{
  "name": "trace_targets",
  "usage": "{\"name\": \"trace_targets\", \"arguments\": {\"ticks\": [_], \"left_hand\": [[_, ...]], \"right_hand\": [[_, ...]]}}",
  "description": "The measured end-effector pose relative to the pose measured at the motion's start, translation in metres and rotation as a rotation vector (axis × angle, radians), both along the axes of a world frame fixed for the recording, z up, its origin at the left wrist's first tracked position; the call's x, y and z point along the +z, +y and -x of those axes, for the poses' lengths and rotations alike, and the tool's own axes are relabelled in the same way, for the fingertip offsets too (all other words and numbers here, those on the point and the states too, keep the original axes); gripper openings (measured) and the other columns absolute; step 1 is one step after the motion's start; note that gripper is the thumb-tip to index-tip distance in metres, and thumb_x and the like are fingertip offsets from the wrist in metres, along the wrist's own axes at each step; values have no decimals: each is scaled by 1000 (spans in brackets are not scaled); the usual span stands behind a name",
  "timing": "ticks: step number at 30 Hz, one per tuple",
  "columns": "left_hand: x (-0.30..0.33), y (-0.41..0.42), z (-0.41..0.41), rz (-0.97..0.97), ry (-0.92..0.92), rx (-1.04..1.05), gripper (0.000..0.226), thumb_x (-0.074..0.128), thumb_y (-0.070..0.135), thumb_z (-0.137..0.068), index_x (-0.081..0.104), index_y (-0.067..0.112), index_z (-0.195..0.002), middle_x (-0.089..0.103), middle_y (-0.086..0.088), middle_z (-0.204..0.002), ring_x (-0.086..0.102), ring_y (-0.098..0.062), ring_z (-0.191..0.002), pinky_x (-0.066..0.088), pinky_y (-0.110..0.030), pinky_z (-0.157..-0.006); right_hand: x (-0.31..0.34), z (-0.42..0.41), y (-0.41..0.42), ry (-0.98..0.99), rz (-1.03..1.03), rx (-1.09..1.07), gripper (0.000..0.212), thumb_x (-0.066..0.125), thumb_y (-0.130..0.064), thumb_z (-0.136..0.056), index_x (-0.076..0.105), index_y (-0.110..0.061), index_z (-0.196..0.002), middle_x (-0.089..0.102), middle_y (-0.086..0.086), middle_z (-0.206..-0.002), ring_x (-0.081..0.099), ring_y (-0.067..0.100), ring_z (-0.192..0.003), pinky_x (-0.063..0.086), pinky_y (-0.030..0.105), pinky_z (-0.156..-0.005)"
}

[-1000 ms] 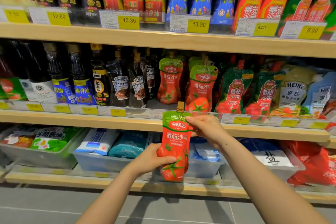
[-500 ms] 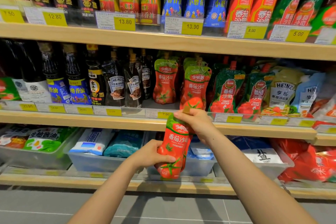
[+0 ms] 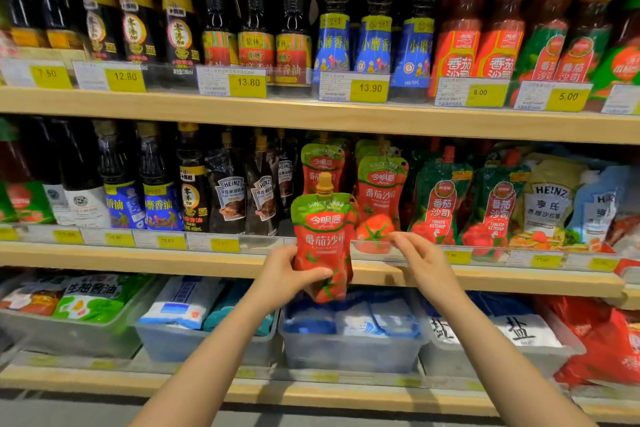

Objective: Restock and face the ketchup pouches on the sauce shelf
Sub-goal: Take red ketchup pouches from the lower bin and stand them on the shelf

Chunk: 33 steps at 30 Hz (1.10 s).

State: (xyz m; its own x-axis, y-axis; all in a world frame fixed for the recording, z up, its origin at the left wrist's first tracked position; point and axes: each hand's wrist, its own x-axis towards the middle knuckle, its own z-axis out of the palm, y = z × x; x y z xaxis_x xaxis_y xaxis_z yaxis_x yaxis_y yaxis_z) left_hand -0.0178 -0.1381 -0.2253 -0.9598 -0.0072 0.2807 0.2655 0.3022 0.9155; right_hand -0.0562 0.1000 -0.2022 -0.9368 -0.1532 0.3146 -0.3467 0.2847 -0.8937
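Head view of the sauce shelf (image 3: 311, 262) during restocking. The left hand (image 3: 287, 276) gripped the lower part of a red ketchup pouch (image 3: 323, 239), thumb across the front and fingers wrapped behind, holding it upright with its tan cap (image 3: 325, 183) uppermost and its label facing the viewer, in front of the shelf edge and not yet resting on the shelf. The right hand (image 3: 420, 262) was off the pouch, just beside it to the right, fingers loosely spread and slightly curled, holding nothing, close to the clear price rail (image 3: 485, 255). Behind the held pouch stood two rows of matching pouches: the left row (image 3: 322, 163), partly hidden, and the right row (image 3: 381, 194), leaning a little. Green-topped ketchup pouches of another brand (image 3: 440, 201) stood further right, and Heinz sauce bottles (image 3: 230, 196) to the left. Judged risks: a one-handed grip low on a soft, top-heavy pouch could let it fold or tip forward as it was lifted over the rail; pushing it into the row could knock the leaning pouches backward or sideways; and the base might catch on the rail, leaving the pouch crooked rather than faced.
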Motion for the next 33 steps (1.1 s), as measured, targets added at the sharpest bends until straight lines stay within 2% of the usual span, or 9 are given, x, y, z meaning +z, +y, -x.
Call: {"name": "trace_targets", "arguments": {"ticks": [4, 8, 11, 14, 18, 23, 25, 29, 33], "left_hand": [[51, -10, 35, 35, 151, 62, 26, 78, 17, -72, 66, 34, -86, 70, 17, -86, 65, 6, -77, 48, -7, -63], [58, -19, 66, 28, 149, 95, 25, 78, 14, -73, 65, 31, -86, 70, 15, -85, 66, 7, -77, 49, -7, -62], [44, -23, 81, 65, 64, 123, 18, 78, 19, -73, 65, 28, -84, 71, 9, -83, 67, 3, -77, 52, -12, -65], [32, -24, 89, 81, -77, 53, 16, 75, 22, -76, 66, 21, -88, 73, -6, -90, 70, -15, -81, 56, -31, -74], [35, -26, 93, 145, -221, -57, 18, 74, 28, -78, 65, 27, -94, 72, 1, -99, 67, -7, -88, 50, -24, -79], [43, -25, 90, 192, -297, -50, 33, 74, 29, -78, 63, 20, -107, 69, -3, -108, 64, -12, -96, 49, -32, -92], [41, -18, 84, 231, -221, 52, 49, 78, 33, -72, 57, 16, -113, 67, -2, -108, 62, -13, -95, 50, -32, -87], [23, 20, 66, 298, 102, 507, 90, 80, 47, -61, 35, 15, -131, 55, -2, -116, 54, -20, -105, 44, -32, -76], [17, 51, 66, 433, 92, 676, 101, 76, 48, -67, 18, 10, -140, 43, -12, -127, 46, -30, -117, 47, -43, -85]], "right_hand": [[0, 17, 15, 287, -315, -113, 23, 51, -32, -91, 64, -22, -107, 59, -11, -101, 51, 6, -100, 35, 15, -81], [-9, 23, 14, 344, -446, -130, 24, 53, -33, -89, 62, -21, -109, 56, -11, -104, 46, 7, -102, 34, 23, -87], [-20, 25, 13, 323, -482, -103, 26, 52, -36, -90, 60, -24, -111, 55, -11, -107, 46, 7, -104, 34, 22, -87], [-25, 26, 12, 327, -492, -114, 27, 52, -39, -89, 60, -26, -111, 56, -12, -106, 45, 6, -103, 33, 21, -85], [-25, 27, 8, 343, -490, -151, 27, 54, -40, -88, 61, -26, -109, 55, -14, -99, 44, 5, -98, 33, 22, -82], [-22, 25, 4, 336, -494, -179, 27, 57, -37, -86, 61, -24, -109, 53, -13, -97, 47, 9, -98, 38, 27, -84], [-20, 23, 4, 322, -451, -190, 28, 58, -37, -86, 60, -24, -110, 54, -12, -99, 50, 10, -99, 42, 27, -83], [-7, 24, -9, 308, -278, -312, 46, 62, -38, -83, 50, -20, -124, 51, -10, -111, 54, 6, -93, 40, 18, -74], [8, 37, -35, 195, -252, -388, 76, 63, -44, -81, 28, -12, -140, 41, 4, -138, 54, 22, -112, 44, 29, -86]]}}
